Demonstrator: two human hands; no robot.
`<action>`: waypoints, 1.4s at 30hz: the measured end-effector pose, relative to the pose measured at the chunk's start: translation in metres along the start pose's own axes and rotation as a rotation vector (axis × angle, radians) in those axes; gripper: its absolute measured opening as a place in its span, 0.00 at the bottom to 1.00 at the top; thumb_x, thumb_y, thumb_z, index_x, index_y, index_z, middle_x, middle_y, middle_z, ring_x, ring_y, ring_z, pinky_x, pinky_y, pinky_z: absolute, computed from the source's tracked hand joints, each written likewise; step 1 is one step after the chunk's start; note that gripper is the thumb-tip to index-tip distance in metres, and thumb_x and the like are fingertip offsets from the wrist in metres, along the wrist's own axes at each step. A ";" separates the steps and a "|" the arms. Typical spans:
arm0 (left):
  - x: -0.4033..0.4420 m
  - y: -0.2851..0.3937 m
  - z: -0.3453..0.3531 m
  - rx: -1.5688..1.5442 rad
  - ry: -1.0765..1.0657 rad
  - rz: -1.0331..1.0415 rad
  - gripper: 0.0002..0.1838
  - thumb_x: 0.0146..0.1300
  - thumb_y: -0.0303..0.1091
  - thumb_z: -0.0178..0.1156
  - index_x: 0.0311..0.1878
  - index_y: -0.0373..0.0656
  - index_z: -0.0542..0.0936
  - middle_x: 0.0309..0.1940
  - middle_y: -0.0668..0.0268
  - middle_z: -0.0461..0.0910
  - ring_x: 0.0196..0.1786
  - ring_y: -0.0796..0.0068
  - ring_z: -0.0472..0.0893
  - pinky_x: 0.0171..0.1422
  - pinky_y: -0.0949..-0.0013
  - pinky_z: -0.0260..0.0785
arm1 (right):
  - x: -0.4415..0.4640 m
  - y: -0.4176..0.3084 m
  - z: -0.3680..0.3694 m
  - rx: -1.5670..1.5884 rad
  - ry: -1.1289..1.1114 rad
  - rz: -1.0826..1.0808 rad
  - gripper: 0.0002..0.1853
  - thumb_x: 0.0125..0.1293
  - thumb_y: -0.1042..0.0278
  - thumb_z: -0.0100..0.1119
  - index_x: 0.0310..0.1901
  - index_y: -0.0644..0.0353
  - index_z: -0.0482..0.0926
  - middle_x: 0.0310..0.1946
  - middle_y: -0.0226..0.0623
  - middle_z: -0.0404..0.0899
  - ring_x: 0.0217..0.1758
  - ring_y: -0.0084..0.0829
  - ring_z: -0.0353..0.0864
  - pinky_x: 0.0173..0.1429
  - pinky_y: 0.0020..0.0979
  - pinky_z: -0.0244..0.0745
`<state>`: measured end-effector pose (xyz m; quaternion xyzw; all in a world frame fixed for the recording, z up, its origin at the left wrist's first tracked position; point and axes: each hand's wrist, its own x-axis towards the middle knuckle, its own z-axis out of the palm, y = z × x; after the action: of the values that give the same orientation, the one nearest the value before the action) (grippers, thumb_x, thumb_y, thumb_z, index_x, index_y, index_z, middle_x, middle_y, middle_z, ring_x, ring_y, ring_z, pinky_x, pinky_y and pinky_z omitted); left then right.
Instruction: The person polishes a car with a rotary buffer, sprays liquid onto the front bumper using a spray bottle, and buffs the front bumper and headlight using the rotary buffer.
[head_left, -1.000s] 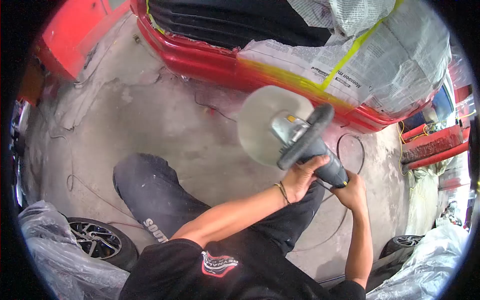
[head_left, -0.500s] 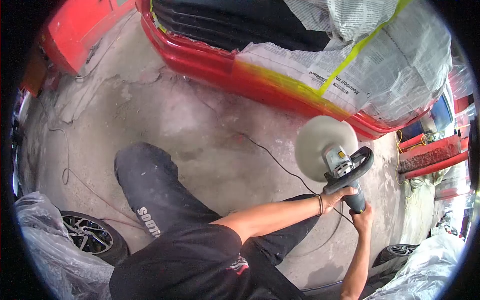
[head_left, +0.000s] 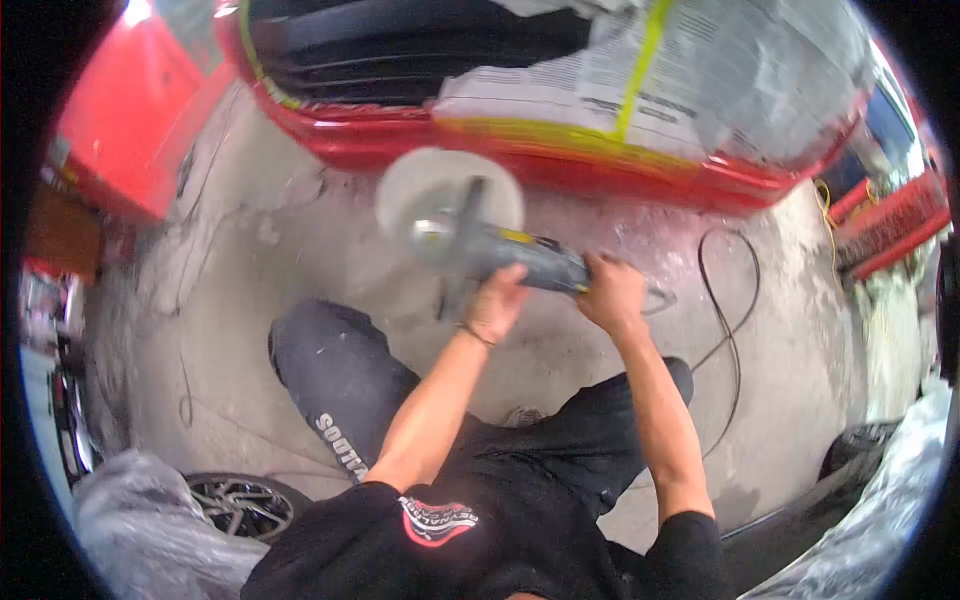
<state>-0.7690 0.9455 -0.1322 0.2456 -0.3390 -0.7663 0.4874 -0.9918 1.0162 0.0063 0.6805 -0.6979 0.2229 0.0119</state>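
A dark handheld polisher (head_left: 535, 262) with a round pale pad (head_left: 450, 200) spans the middle of the view, its pad end blurred. My left hand (head_left: 497, 305) is closed on the underside of its body, behind the loop handle. Around the rear end of the body, my right hand (head_left: 612, 292) is wrapped. The pad overlaps the lower edge of a red bumper (head_left: 360, 140) in view; whether they touch I cannot tell. Newspaper (head_left: 540, 92) and yellow tape (head_left: 640, 70) cover part of the car above the bumper.
A black cable (head_left: 735, 330) loops on the concrete floor (head_left: 230, 340) at right. A wheel (head_left: 240, 505) lies at lower left beside plastic sheeting (head_left: 150, 520). More sheeting is at lower right. Red panels (head_left: 130, 110) stand at upper left, and red parts (head_left: 895, 228) at right.
The polisher and both my hands have swung left from the bumper's right side, and the tool now lies more level. The view has shifted too.
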 end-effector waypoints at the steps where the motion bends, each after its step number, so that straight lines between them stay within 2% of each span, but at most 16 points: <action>1: 0.001 0.031 0.011 -0.319 0.051 -0.088 0.26 0.69 0.36 0.76 0.67 0.45 0.82 0.64 0.63 0.85 0.68 0.64 0.83 0.77 0.57 0.76 | 0.013 -0.011 0.005 -0.012 0.025 -0.043 0.21 0.52 0.67 0.71 0.51 0.49 0.88 0.39 0.43 0.90 0.45 0.52 0.91 0.51 0.53 0.85; 3: -0.003 0.068 0.039 -0.314 0.053 -0.034 0.25 0.68 0.35 0.76 0.66 0.49 0.81 0.59 0.68 0.87 0.62 0.70 0.85 0.71 0.61 0.78 | 0.029 -0.024 0.000 -0.051 0.005 -0.109 0.20 0.54 0.68 0.69 0.51 0.48 0.87 0.39 0.42 0.90 0.45 0.51 0.91 0.50 0.52 0.85; 6: -0.004 0.060 0.057 -0.344 -0.013 0.028 0.27 0.70 0.41 0.76 0.67 0.42 0.79 0.67 0.61 0.84 0.68 0.63 0.84 0.79 0.55 0.76 | 0.027 -0.014 -0.009 -0.096 0.038 -0.119 0.20 0.54 0.68 0.69 0.51 0.48 0.87 0.40 0.41 0.90 0.46 0.50 0.91 0.51 0.52 0.84; 9: 0.007 0.003 0.066 -0.395 -0.022 -0.236 0.24 0.71 0.40 0.74 0.65 0.44 0.80 0.63 0.63 0.86 0.66 0.64 0.85 0.78 0.55 0.78 | 0.007 0.028 -0.044 -0.185 0.026 -0.075 0.19 0.54 0.69 0.69 0.50 0.48 0.87 0.41 0.40 0.90 0.46 0.49 0.91 0.52 0.51 0.84; 11: 0.010 -0.044 0.098 -0.424 0.003 -0.310 0.21 0.72 0.40 0.74 0.62 0.47 0.81 0.56 0.65 0.89 0.61 0.64 0.87 0.74 0.56 0.80 | -0.018 0.060 -0.072 -0.260 -0.026 -0.017 0.19 0.54 0.68 0.68 0.50 0.49 0.86 0.40 0.41 0.90 0.47 0.50 0.91 0.53 0.51 0.83; 13: 0.000 -0.071 0.142 -0.342 -0.026 -0.395 0.20 0.71 0.40 0.75 0.61 0.50 0.82 0.54 0.69 0.89 0.59 0.67 0.86 0.69 0.58 0.81 | -0.047 0.093 -0.091 -0.307 -0.045 0.057 0.19 0.54 0.69 0.69 0.50 0.49 0.86 0.40 0.42 0.89 0.48 0.52 0.90 0.53 0.52 0.82; 15: -0.002 -0.111 0.177 -0.428 -0.228 -0.417 0.22 0.70 0.40 0.76 0.63 0.51 0.81 0.59 0.72 0.87 0.61 0.72 0.85 0.69 0.60 0.79 | -0.078 0.117 -0.116 -0.384 -0.088 0.140 0.21 0.53 0.69 0.70 0.51 0.49 0.85 0.40 0.42 0.89 0.46 0.51 0.90 0.50 0.52 0.84; 17: -0.023 -0.091 0.234 -0.495 -0.346 -0.360 0.22 0.70 0.40 0.76 0.63 0.51 0.81 0.61 0.74 0.85 0.62 0.76 0.84 0.71 0.62 0.78 | -0.111 0.134 -0.136 -0.399 -0.034 0.189 0.22 0.52 0.71 0.70 0.51 0.49 0.85 0.40 0.41 0.89 0.46 0.52 0.90 0.49 0.52 0.83; 19: -0.026 -0.109 0.257 -0.496 -0.389 -0.441 0.23 0.69 0.40 0.77 0.63 0.51 0.81 0.59 0.75 0.85 0.62 0.77 0.85 0.72 0.64 0.77 | -0.134 0.134 -0.155 -0.473 -0.027 0.321 0.24 0.50 0.73 0.71 0.52 0.50 0.85 0.40 0.40 0.88 0.46 0.52 0.90 0.49 0.52 0.83; 23: -0.027 -0.132 0.281 -0.594 -0.442 -0.514 0.28 0.65 0.39 0.81 0.66 0.52 0.79 0.59 0.72 0.85 0.63 0.75 0.85 0.72 0.65 0.78 | -0.160 0.147 -0.171 -0.535 0.007 0.365 0.26 0.49 0.76 0.70 0.54 0.51 0.85 0.40 0.42 0.87 0.46 0.55 0.89 0.49 0.53 0.82; 27: -0.031 -0.116 0.262 -0.642 -0.432 -0.497 0.30 0.65 0.36 0.81 0.68 0.48 0.79 0.62 0.67 0.85 0.68 0.69 0.84 0.78 0.59 0.77 | -0.151 0.126 -0.163 -0.511 -0.017 0.394 0.26 0.49 0.77 0.69 0.54 0.52 0.85 0.41 0.44 0.87 0.47 0.56 0.88 0.49 0.54 0.81; 29: -0.029 -0.090 0.238 -0.623 -0.449 -0.359 0.31 0.67 0.36 0.80 0.69 0.48 0.78 0.63 0.66 0.84 0.69 0.68 0.83 0.78 0.58 0.76 | -0.135 0.116 -0.139 -0.474 0.013 0.304 0.26 0.49 0.78 0.69 0.54 0.53 0.85 0.40 0.44 0.87 0.45 0.57 0.88 0.47 0.54 0.81; 31: -0.026 -0.073 0.201 -0.593 -0.418 -0.332 0.29 0.69 0.37 0.78 0.70 0.46 0.78 0.63 0.66 0.85 0.69 0.66 0.83 0.80 0.57 0.74 | -0.110 0.087 -0.120 -0.447 0.032 0.212 0.26 0.48 0.78 0.68 0.53 0.53 0.85 0.40 0.44 0.87 0.44 0.57 0.88 0.46 0.54 0.82; 33: -0.022 -0.050 0.162 -0.604 -0.404 -0.257 0.26 0.71 0.38 0.77 0.68 0.44 0.80 0.63 0.66 0.86 0.69 0.67 0.82 0.82 0.57 0.70 | -0.080 0.063 -0.093 -0.453 0.050 0.118 0.21 0.50 0.75 0.69 0.49 0.52 0.85 0.40 0.41 0.88 0.43 0.54 0.90 0.45 0.52 0.83; 35: -0.014 -0.030 0.120 -0.561 -0.322 -0.237 0.26 0.71 0.37 0.76 0.68 0.44 0.80 0.64 0.65 0.85 0.69 0.67 0.82 0.82 0.57 0.70 | -0.048 0.026 -0.070 -0.498 -0.034 0.081 0.20 0.49 0.73 0.69 0.47 0.51 0.85 0.40 0.41 0.88 0.43 0.52 0.90 0.45 0.51 0.83; 42: 0.010 0.081 0.010 -0.474 -0.115 -0.007 0.25 0.71 0.35 0.74 0.68 0.42 0.80 0.64 0.63 0.86 0.69 0.65 0.83 0.81 0.54 0.71 | 0.052 -0.077 0.005 -0.309 -0.029 -0.068 0.18 0.53 0.65 0.73 0.47 0.50 0.86 0.37 0.43 0.89 0.40 0.54 0.91 0.46 0.53 0.85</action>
<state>-0.7335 0.9152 -0.0646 0.0816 -0.1759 -0.8388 0.5087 -0.9208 0.9679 0.0410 0.6971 -0.7005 0.1024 0.1138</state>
